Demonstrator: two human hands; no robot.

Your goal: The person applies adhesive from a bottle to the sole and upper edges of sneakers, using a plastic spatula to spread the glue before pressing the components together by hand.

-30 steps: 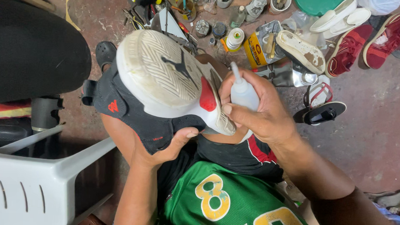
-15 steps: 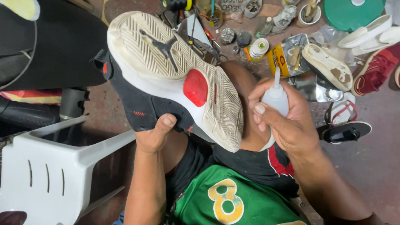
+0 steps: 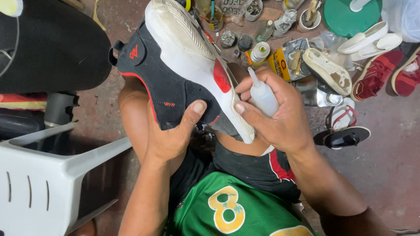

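Concrete floor (image 3: 387, 177); blk sneaker (image 3: 169, 83), wht sole up.

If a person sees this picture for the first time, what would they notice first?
In the centre, the left hand holds a black shoe sole-up, and the right hand presses a small white bottle at the sole's edge. Beyond, jars and loose shoes crowd the floor.
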